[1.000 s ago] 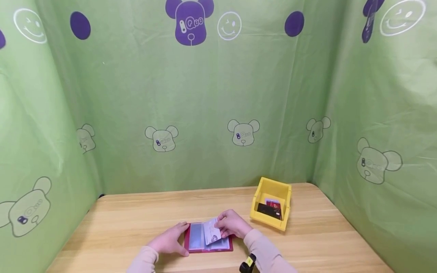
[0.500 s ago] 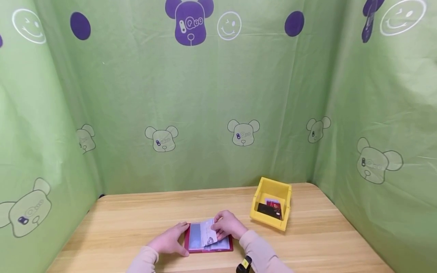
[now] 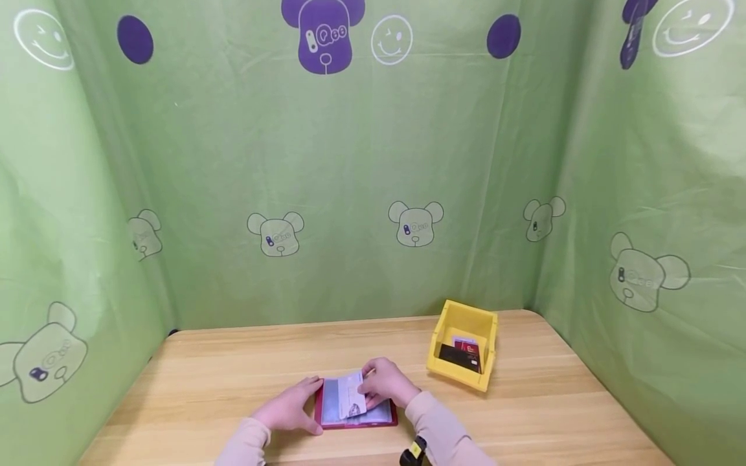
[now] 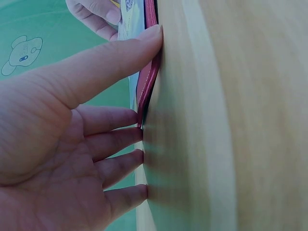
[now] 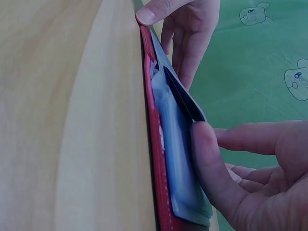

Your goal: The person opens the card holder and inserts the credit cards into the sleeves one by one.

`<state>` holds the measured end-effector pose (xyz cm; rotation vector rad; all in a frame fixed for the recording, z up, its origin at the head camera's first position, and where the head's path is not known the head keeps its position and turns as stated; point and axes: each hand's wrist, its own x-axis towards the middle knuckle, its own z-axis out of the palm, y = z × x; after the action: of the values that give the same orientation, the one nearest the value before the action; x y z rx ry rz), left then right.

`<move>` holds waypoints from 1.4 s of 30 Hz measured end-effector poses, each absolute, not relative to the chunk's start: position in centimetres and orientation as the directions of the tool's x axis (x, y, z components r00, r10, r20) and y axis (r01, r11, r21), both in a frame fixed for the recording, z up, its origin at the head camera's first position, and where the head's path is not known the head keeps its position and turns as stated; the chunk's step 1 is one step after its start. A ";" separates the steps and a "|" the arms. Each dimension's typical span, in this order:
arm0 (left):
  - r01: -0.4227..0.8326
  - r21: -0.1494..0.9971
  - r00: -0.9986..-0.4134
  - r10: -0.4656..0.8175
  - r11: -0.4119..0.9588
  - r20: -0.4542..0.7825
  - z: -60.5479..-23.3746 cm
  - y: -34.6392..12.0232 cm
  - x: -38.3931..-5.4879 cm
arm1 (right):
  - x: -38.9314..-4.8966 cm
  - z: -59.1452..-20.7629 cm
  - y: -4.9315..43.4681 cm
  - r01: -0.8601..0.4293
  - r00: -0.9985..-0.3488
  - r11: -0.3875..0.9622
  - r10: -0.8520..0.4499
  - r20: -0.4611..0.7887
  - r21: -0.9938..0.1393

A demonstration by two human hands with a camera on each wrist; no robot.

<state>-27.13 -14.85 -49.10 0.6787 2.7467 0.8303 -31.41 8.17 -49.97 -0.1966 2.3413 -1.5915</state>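
A red card holder [image 3: 359, 426] lies spread open on the table, with clear bluish plastic sleeves [image 3: 329, 401] inside. My right hand [image 3: 389, 382] pinches a pale card [image 3: 351, 395] with a dark picture near its lower end, between thumb and fingers. The card slants over the middle and left side of the sleeves. In the right wrist view the card's edge [image 5: 185, 96] stands apart from the sleeves below. My left hand [image 3: 288, 409] rests at the holder's left side, fingers fairly straight. Its thumb [image 4: 130, 53] touches the red cover's edge in the left wrist view.
A yellow bin [image 3: 460, 373] stands at the right, beyond my right hand. Inside it are a black card [image 3: 457, 356], a red card [image 3: 468, 350] and something pale behind them. Green printed curtains [image 3: 350, 278] surround the wooden table [image 3: 233, 362] at the back and sides.
My right hand has shifted a little to the left, carrying the card further over the holder's left side. The left hand stays where it was.
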 end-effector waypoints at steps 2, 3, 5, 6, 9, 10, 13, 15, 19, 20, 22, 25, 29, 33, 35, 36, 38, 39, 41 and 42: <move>0.369 0.561 -0.877 0.478 0.740 -0.053 -49.1 -14.9 -27.1 | -31.3 -49.8 8.1 0.049 -0.946 0.384 -0.279 -0.167 -0.922; 0.370 0.562 -0.877 0.478 0.740 -0.054 -49.1 -14.9 -27.1 | -31.2 -49.7 8.1 0.044 -0.946 0.388 -0.279 -0.163 -0.921; 0.373 0.562 -0.875 0.481 0.739 -0.052 -49.0 -14.9 -27.1 | -31.1 -49.6 8.0 0.030 -0.948 0.397 -0.281 -0.152 -0.917; 0.373 0.562 -0.875 0.482 0.738 -0.053 -49.0 -14.9 -27.2 | -31.0 -49.5 8.0 0.018 -0.949 0.407 -0.281 -0.144 -0.913; 0.376 0.558 -0.874 0.484 0.739 -0.052 -49.0 -14.9 -27.2 | -30.8 -49.3 8.0 -0.026 -0.953 0.441 -0.283 -0.112 -0.897; 0.376 0.558 -0.874 0.484 0.739 -0.052 -49.0 -14.9 -27.2 | -30.8 -49.2 7.9 -0.041 -0.953 0.455 -0.285 -0.102 -0.890; 0.372 0.560 -0.876 0.480 0.740 -0.053 -49.0 -14.8 -27.2 | -30.5 -48.8 7.8 -0.079 -0.953 0.489 -0.294 -0.079 -0.869; 0.371 0.561 -0.876 0.479 0.740 -0.052 -49.0 -14.8 -27.2 | -30.3 -48.6 7.8 -0.090 -0.952 0.507 -0.296 -0.075 -0.857; 0.371 0.563 -0.876 0.479 0.738 -0.051 -48.9 -14.8 -27.2 | -30.0 -48.4 7.6 -0.105 -0.952 0.534 -0.299 -0.071 -0.839; 0.373 0.562 -0.876 0.480 0.739 -0.050 -48.9 -14.9 -27.2 | -30.0 -48.4 7.6 -0.108 -0.952 0.539 -0.299 -0.070 -0.835; 0.374 0.561 -0.875 0.482 0.738 -0.051 -48.9 -14.9 -27.2 | -29.9 -48.4 7.4 -0.107 -0.951 0.543 -0.299 -0.072 -0.833; 0.375 0.561 -0.873 0.485 0.738 -0.055 -48.9 -14.9 -27.2 | -29.8 -48.5 7.2 -0.101 -0.951 0.537 -0.298 -0.076 -0.838; 0.376 0.562 -0.871 0.487 0.737 -0.055 -48.9 -14.9 -27.1 | -29.6 -48.7 7.0 -0.095 -0.952 0.526 -0.296 -0.077 -0.845; 0.377 0.562 -0.872 0.487 0.736 -0.053 -49.0 -14.9 -27.2 | -29.7 -48.8 6.7 -0.111 -0.956 0.547 -0.287 -0.062 -0.830; 0.375 0.562 -0.873 0.485 0.737 -0.053 -49.1 -14.9 -27.2 | -29.8 -49.0 6.6 -0.114 -0.957 0.556 -0.285 -0.061 -0.823; 0.375 0.562 -0.873 0.485 0.737 -0.053 -49.1 -14.9 -27.2 | -29.9 -49.1 6.6 -0.114 -0.957 0.559 -0.284 -0.060 -0.821; 0.377 0.561 -0.873 0.486 0.737 -0.051 -49.0 -14.9 -27.2 | -29.9 -49.1 6.4 -0.114 -0.956 0.558 -0.286 -0.061 -0.822; 0.377 0.562 -0.873 0.486 0.736 -0.051 -49.0 -14.9 -27.2 | -29.9 -49.1 6.4 -0.117 -0.956 0.561 -0.286 -0.058 -0.820; 0.377 0.566 -0.872 0.486 0.733 -0.049 -48.9 -14.9 -27.1 | -29.8 -49.0 6.3 -0.125 -0.957 0.570 -0.284 -0.052 -0.812; 0.377 0.566 -0.872 0.486 0.733 -0.049 -48.9 -14.9 -27.1 | -29.8 -48.9 6.2 -0.129 -0.958 0.574 -0.282 -0.047 -0.808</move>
<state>-27.11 -14.92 -48.91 0.6902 2.7413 0.8329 -29.76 6.19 -48.95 -0.3474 2.6323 -1.3306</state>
